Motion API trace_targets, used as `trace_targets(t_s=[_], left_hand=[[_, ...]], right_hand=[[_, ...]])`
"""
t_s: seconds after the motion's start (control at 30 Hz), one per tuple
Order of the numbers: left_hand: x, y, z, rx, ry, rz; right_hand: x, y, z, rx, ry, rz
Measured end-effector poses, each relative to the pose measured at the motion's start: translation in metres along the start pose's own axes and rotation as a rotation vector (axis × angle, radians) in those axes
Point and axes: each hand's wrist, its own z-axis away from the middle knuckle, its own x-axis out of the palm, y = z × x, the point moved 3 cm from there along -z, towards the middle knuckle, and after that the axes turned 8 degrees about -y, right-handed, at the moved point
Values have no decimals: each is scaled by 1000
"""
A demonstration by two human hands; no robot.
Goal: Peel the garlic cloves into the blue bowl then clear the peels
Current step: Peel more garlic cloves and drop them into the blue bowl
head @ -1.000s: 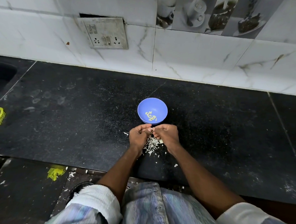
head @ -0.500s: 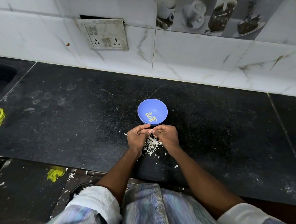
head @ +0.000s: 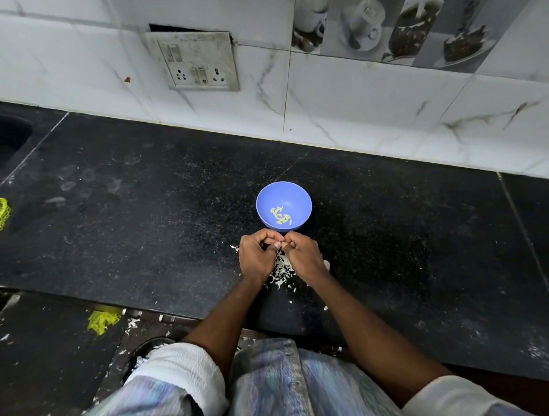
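While peeled cloves (head: 280, 215) sit in the blue bowl (head: 267, 204), left hand (head: 255, 256) and right hand (head: 302, 255) meet just before it — each grip pinched on something too small to identify — above peels (head: 282, 270) on the tabletop (head: 139, 216).

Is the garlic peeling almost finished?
Partly. Several peeled cloves already lie in the blue bowl. The left hand and right hand pinch something small between their fingertips just in front of the bowl, likely another clove; it is mostly hidden. The peels lie scattered on the black counter, so clearing them is not yet done.
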Motion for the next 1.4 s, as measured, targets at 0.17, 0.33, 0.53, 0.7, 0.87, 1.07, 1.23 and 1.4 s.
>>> trace_targets(t_s=[0.17, 0.33, 0.53, 0.7, 0.87, 1.07, 1.23, 1.4], left_hand=[[2, -1, -3, -150, 12, 66], [7, -6, 1, -745, -78, 453], [6, -6, 4, -427, -58, 426], [0, 0, -5, 16, -55, -25], [0, 1, -4, -21, -53, 34], [3, -4, -7, -153, -112, 151], [5, 2, -4, -292, -141, 371], [6, 3, -1, -506, -230, 550]], right_hand=[[0, -1, 1, -69, -12, 52], [-3, -10, 6, -343, 65, 441], [-4, 2, -1, -98, -2, 131], [-8, -2, -1, 31, 11, -174], [-12, -3, 1, -245, 83, 131], [-11, -2, 3, -126, 50, -163], [-12, -4, 7, -60, -25, -445], [-10, 0, 5, 21, -51, -560]])
